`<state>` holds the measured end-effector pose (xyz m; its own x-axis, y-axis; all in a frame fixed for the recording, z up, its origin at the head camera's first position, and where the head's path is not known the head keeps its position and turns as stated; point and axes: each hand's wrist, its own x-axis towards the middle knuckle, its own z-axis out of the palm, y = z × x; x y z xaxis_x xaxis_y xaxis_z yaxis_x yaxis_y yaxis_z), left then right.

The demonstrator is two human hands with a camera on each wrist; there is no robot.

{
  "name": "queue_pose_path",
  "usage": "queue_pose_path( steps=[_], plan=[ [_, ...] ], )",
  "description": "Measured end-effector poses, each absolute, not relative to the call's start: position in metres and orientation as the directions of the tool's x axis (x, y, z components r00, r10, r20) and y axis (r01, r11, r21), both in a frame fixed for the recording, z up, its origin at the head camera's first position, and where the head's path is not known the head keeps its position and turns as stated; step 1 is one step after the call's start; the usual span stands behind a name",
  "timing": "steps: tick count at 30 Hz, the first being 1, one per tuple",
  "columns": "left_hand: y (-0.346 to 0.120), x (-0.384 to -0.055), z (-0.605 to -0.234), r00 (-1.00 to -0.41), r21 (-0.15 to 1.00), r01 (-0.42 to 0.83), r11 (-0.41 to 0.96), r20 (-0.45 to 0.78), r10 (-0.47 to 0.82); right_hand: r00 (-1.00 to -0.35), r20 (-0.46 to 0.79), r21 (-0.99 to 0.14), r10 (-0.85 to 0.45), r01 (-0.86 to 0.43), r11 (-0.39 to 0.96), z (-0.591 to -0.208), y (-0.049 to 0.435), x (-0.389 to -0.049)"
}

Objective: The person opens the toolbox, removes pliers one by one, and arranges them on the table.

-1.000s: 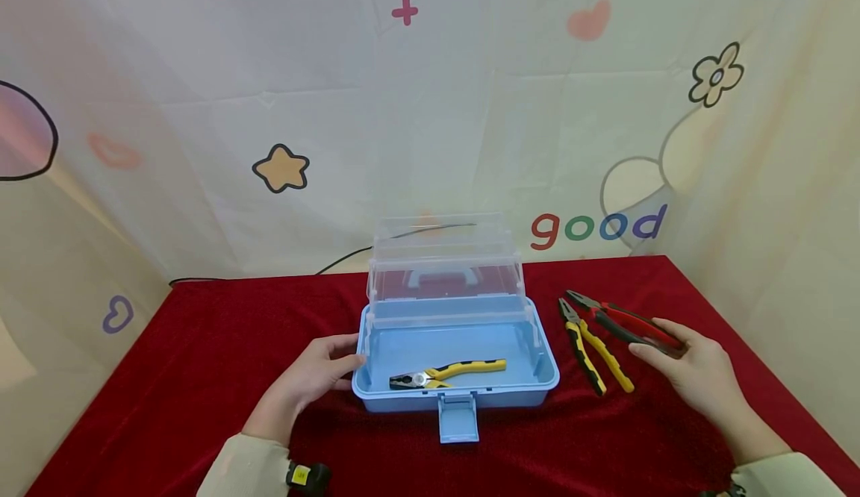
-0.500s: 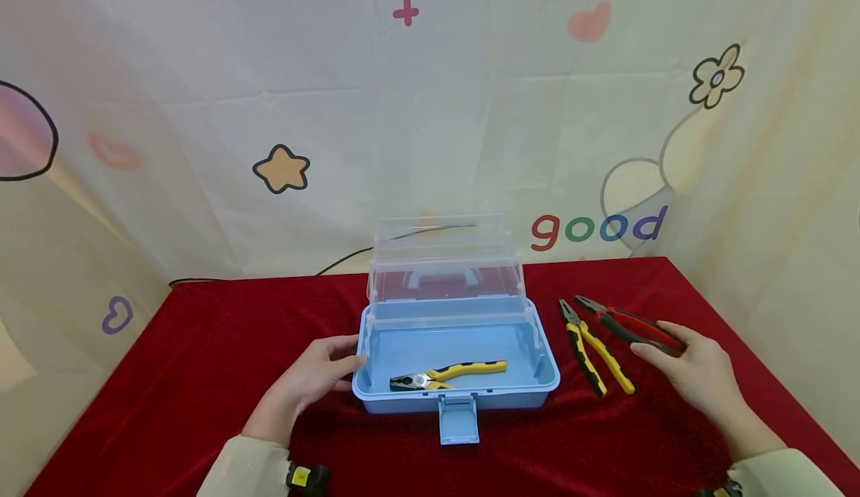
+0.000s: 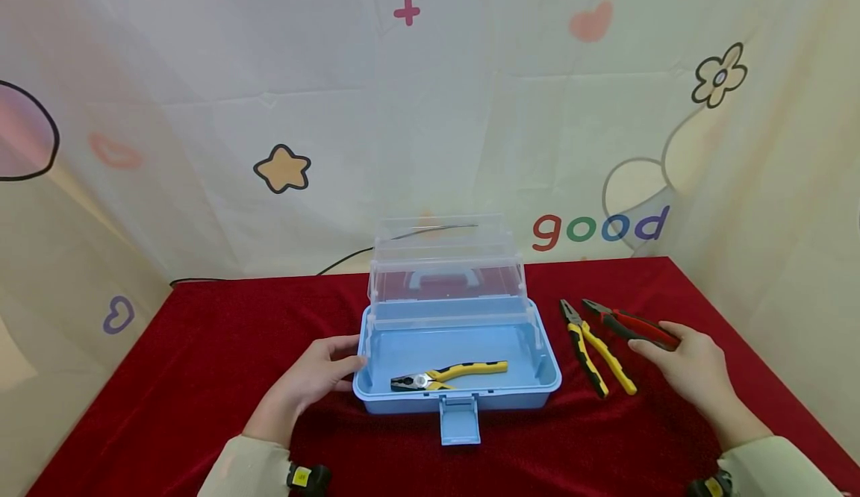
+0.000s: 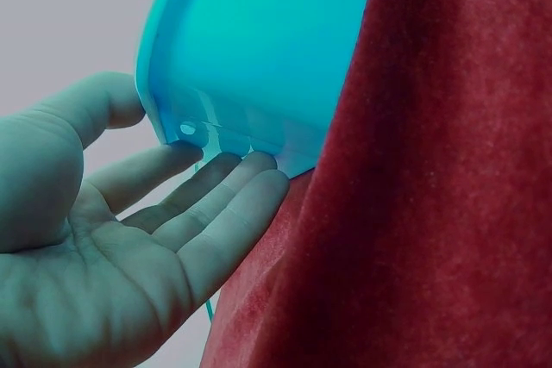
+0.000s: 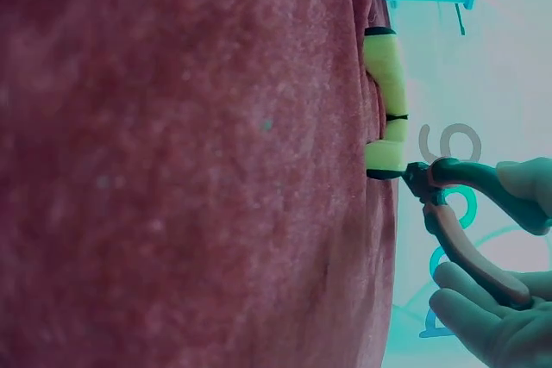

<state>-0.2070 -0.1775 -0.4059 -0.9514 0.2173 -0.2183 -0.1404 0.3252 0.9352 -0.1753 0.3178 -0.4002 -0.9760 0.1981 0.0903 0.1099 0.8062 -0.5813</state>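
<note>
My left hand (image 3: 321, 369) holds the left side of a light blue toolbox (image 3: 443, 401), thumb on the rim and the other fingers against the outer wall (image 4: 250, 32). The clear lid (image 3: 446, 280) stands raised at the back. Inside lies a pair of yellow-and-black pliers (image 3: 470, 369), one handle partly hidden by the front wall. My right hand (image 3: 695, 366) grips red-and-black pliers (image 3: 634, 325) by the handles, with their nose pointing away to the left. In the right wrist view the thumb is on one handle (image 5: 487, 183) and fingers on the other.
Another pair of yellow-and-black pliers (image 3: 594, 348) lies on the red cloth (image 3: 222, 363) between the toolbox and my right hand, handles spread. The front latch (image 3: 460, 421) hangs down. A thin black cable (image 3: 346, 260) runs behind, before a printed curtain (image 3: 322, 72).
My right hand has drawn the red-and-black pliers slightly nearer, and their nose has shifted right and down. The left hand and toolbox stay in place.
</note>
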Motion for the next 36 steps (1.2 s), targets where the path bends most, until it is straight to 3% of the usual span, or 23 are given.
queue_pose_path(
  steps=[15, 36],
  plan=[
    [-0.177, -0.206, -0.406, -0.954, 0.936, -0.143, 0.321, -0.217, 0.206, -0.973, 0.088, -0.544, 0.213, 0.133, 0.829, -0.402, 0.318, -0.183],
    [-0.177, -0.207, -0.406, -0.953, 0.93, -0.154, 0.334, -0.229, 0.198, -0.982, -0.122, -0.451, 0.145, 0.185, 0.873, -0.402, 0.321, -0.187]
  ],
)
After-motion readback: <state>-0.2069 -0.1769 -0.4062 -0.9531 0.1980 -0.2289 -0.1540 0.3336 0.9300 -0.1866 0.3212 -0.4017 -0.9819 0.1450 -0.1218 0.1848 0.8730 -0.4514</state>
